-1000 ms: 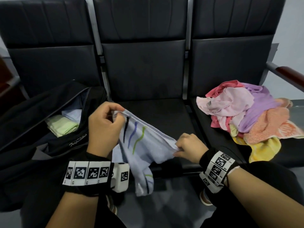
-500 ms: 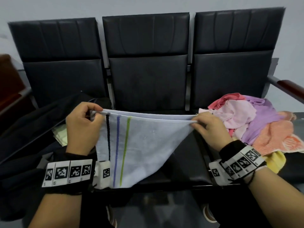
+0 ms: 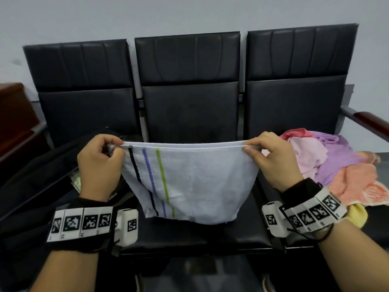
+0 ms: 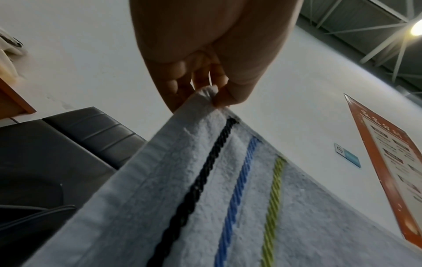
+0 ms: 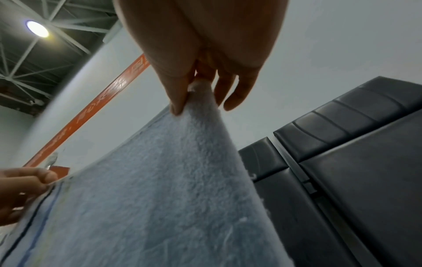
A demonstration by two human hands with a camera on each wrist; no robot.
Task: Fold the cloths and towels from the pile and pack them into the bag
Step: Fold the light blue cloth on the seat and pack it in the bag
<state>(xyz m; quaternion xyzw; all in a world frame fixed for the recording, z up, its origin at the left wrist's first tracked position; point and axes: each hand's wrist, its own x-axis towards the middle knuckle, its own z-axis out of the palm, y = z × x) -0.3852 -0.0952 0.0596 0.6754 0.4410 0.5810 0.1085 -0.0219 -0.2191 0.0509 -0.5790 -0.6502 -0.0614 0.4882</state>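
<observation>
A pale blue towel with black, blue and green stripes hangs doubled over the middle seat, its top edge stretched level between both hands. My left hand pinches the striped corner. My right hand pinches the plain corner. The pile of cloths, pink, purple, orange and yellow, lies on the right seat beside my right hand. The open black bag sits on the left seat behind my left wrist, with a pale green cloth just showing inside.
A row of black padded chairs backs onto a grey wall. A wooden armrest ends the row at far right. Brown wooden furniture stands at far left. Dark floor lies below the seat's front edge.
The towel went from bunched low over the seat to spread taut. Both hands rose and moved apart, the right hand travelling toward the pile, and the towel now hangs flat.
</observation>
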